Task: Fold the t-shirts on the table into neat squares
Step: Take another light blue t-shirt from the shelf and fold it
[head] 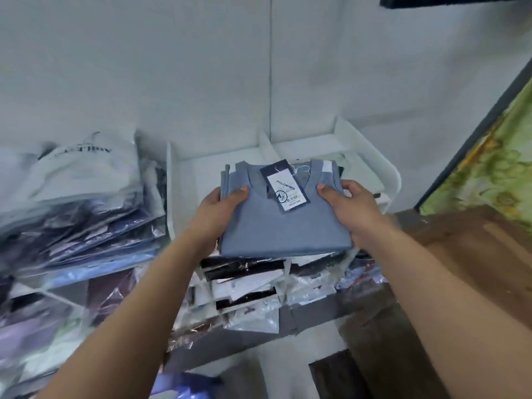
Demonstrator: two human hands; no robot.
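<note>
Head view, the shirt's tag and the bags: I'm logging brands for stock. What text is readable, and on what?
"POLOMIMIN", last letters unsure: top of the hang tag on the folded blue t-shirt that the left hand and right hand grip.
Small print under the tag's round logo: too small to read.
Dark lettering on the white bag at left: upside down, blurred, unreadable.
</note>
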